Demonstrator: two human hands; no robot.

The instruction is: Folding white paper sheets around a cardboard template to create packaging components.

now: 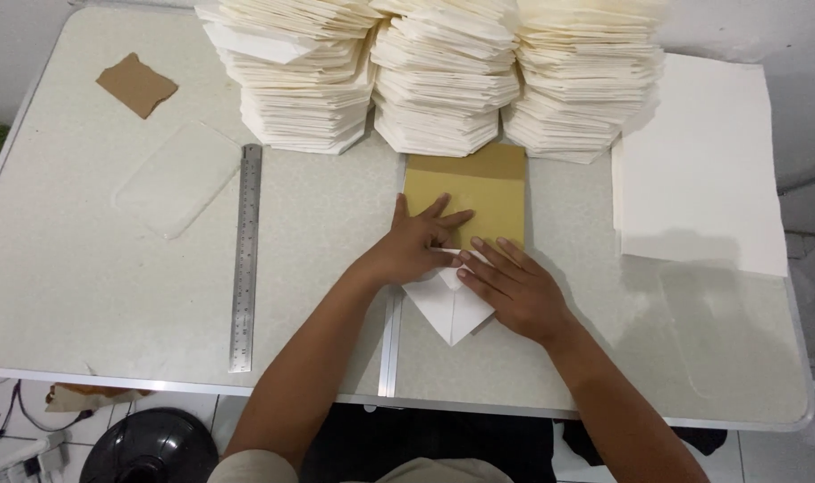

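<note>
Fingers of the left hand (pixel 416 243) lie spread and flat, pressing down on a folded white paper (pixel 450 309) and the yellow-brown card (pixel 479 192) under it, while the right hand (pixel 515 291) lays its fingers close together across the paper's upper edge. The paper sits near the front middle of the pale table (pixel 85 286), its point toward the person. Behind stand three stacks of folded paper (pixel 439 76), with a steel ruler (pixel 244 259) to the left and flat white sheets (pixel 698 165) to the right.

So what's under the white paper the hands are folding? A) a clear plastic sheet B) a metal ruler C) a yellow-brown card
C: the folded white paper under the left hand and right hand lies partly on the yellow-brown card; the metal ruler lies apart.
</note>
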